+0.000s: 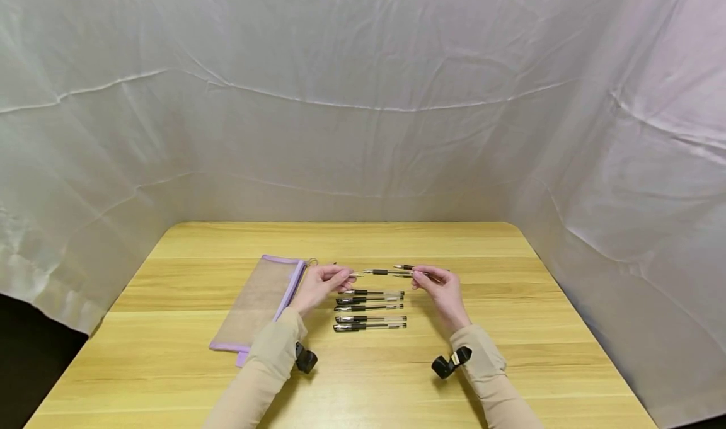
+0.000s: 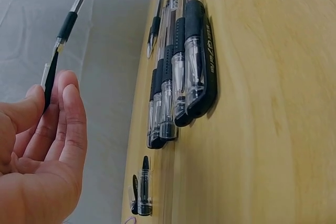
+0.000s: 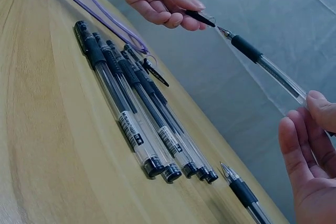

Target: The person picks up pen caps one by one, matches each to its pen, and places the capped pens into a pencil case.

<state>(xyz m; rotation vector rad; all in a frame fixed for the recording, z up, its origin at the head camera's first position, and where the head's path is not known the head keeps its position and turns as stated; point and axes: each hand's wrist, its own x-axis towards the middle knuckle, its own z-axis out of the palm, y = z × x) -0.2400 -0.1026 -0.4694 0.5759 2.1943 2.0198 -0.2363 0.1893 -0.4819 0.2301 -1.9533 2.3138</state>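
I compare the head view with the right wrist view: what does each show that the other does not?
Only the head view shows the beige sleeves and black wrist cameras. Only the right wrist view reveals barcodes on the capped gel pens. Both show those pens, the left hand, the right hand with an uncapped gel pen, and, at least partly, the mesh pouch.

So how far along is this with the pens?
If this is uncapping, it looks early. Apparently done: at least one uncapped pen and a loose cap lie aside. In hand: the left hand pinches another cap near the tip of another pen, held by the right hand. Left: five capped pens. If it's recapping, done and left swap.
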